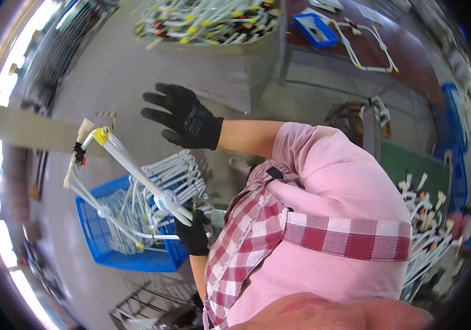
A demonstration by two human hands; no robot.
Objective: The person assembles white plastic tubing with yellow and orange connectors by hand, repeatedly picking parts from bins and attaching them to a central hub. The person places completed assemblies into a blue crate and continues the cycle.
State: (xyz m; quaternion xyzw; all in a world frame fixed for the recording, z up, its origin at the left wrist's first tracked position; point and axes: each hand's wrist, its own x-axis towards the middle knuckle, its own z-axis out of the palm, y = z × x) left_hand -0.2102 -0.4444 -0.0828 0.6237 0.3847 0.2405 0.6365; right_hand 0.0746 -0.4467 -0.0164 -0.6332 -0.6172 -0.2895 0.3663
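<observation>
My left hand (194, 235), in a black work glove, grips the near end of a white tubular folding frame (136, 167). The frame slants away from me above a blue plastic crate (95, 243). It has a yellow corner fitting (102, 135), pale round hinge joints (167, 201) and, at its far end, a cream piece (84, 131) beside a black and orange part. My right hand (186, 117), gloved in black too, is held out in the air with fingers apart, touching nothing. Stacked white tubes (177, 173) and thin wire-like pieces lie in the crate.
A large bin (219, 62) heaped with yellow-tipped white tubes stands at the top. Beside it a dark red table (409, 53) carries a small blue tray (314, 31) and another white frame (378, 68). More frames (429, 247) are piled behind me; a metal rack (149, 303) stands below.
</observation>
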